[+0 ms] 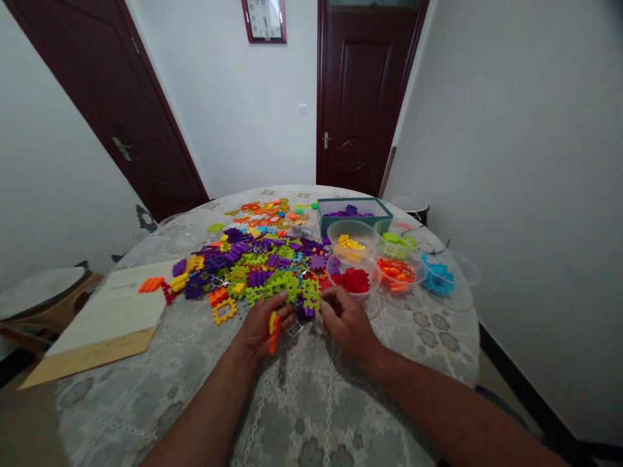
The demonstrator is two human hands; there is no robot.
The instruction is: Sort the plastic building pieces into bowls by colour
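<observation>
My left hand [260,327] rests on the round table [311,402], fingers curled round a small stack of orange and yellow plastic pieces [274,332]. My right hand [346,323] lies beside it with fingers bent, touching the near edge of a big pile of coloured interlocking pieces [257,259], close to a purple piece [306,311] and green ones [292,285]. What its fingertips pinch is hidden.
Clear bowls hold sorted pieces: red [354,280], yellow [350,243], orange [396,271], green [396,241], blue [438,279]. A teal box [353,209] holds purple ones. A flat cardboard sheet [107,318] lies left. Two dark doors and a wall clock stand behind.
</observation>
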